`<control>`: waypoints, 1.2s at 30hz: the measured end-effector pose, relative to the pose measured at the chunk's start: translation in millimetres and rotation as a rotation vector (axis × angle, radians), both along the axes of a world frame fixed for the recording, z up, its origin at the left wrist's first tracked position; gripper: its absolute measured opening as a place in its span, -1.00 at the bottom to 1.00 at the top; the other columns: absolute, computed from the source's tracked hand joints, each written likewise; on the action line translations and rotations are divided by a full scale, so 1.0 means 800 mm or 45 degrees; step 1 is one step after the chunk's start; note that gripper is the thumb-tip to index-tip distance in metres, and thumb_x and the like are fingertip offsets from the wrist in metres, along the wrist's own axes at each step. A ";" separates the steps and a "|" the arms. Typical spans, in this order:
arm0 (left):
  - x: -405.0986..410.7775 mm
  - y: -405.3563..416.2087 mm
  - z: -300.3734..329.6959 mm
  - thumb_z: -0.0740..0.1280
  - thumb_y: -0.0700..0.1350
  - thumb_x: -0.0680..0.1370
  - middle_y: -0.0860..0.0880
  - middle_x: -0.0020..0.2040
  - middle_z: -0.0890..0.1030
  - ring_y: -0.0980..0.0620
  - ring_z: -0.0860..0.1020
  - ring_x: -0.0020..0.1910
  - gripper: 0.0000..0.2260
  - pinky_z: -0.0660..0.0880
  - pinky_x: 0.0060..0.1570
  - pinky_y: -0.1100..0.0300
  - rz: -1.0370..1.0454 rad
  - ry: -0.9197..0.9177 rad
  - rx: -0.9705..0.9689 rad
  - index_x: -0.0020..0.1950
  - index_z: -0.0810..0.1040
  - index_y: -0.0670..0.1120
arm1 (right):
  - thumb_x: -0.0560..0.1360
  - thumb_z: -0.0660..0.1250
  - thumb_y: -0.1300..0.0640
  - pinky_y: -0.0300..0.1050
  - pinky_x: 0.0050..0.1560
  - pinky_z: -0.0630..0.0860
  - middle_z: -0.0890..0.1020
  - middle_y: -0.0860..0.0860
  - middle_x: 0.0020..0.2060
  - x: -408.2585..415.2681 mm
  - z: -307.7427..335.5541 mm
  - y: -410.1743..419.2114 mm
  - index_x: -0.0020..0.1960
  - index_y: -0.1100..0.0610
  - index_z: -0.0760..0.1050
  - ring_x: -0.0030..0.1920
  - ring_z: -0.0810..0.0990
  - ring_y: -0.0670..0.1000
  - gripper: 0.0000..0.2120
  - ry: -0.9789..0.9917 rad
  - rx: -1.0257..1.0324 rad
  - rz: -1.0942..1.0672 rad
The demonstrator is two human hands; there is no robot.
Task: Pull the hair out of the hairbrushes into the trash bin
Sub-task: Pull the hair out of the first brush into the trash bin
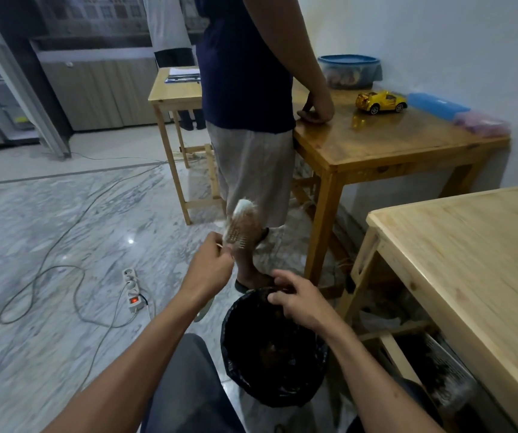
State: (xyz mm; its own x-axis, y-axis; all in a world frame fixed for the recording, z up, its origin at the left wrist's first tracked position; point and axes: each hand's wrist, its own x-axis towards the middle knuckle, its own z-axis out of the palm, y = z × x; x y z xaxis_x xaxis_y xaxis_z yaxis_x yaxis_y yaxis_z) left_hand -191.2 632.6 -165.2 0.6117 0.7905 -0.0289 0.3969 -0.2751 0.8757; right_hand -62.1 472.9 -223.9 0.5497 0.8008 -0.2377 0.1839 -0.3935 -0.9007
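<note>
My left hand (208,268) grips the handle of a white hairbrush (241,225), held upright above the floor with its bristles and a pad of brownish hair facing right. My right hand (298,300) hovers over the far rim of the black-lined trash bin (236,367), fingers pinched together; whether strands of hair are between them cannot be told. The bin stands on the floor between my knees, and dark clumps lie inside it.
A person (248,120) stands just beyond the bin, one hand on a dark wooden table (392,145) holding a yellow toy car (380,102) and a blue tub (349,71). A light wooden table (470,251) is at right. A power strip (132,290) and cables lie on the marble floor at left.
</note>
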 end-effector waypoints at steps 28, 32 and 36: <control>0.002 -0.030 0.009 0.22 0.10 0.63 -0.13 -0.23 0.66 0.06 0.49 -0.49 -0.74 0.43 -0.43 0.10 -0.046 -0.071 -0.144 0.00 0.58 -0.05 | 0.60 0.32 -0.17 -0.17 -0.41 0.48 0.69 -0.07 0.12 0.007 0.023 0.013 0.23 -0.07 0.58 -0.34 0.60 -0.04 -0.72 0.406 0.294 -0.380; 0.001 -0.039 0.003 0.35 0.06 0.55 -0.01 -0.26 0.67 0.17 0.50 -0.50 -0.87 0.41 -0.44 0.20 -0.093 0.046 -0.039 -0.06 0.60 0.03 | 0.51 0.49 -0.11 -0.22 -0.42 0.50 0.76 -0.05 -0.15 0.016 0.040 0.023 0.09 -0.01 0.66 -0.34 0.62 -0.07 -0.77 0.368 0.436 -0.487; 0.001 -0.038 -0.003 0.39 0.00 0.57 0.00 -0.29 0.62 0.15 0.49 -0.49 -0.90 0.38 -0.43 0.20 -0.107 -0.009 -0.073 -0.09 0.60 0.00 | 0.52 0.51 0.19 -0.30 -0.44 0.47 0.65 -0.04 -0.40 0.016 0.029 0.024 -0.05 0.13 0.70 -0.39 0.55 -0.10 -0.98 0.307 0.457 -0.533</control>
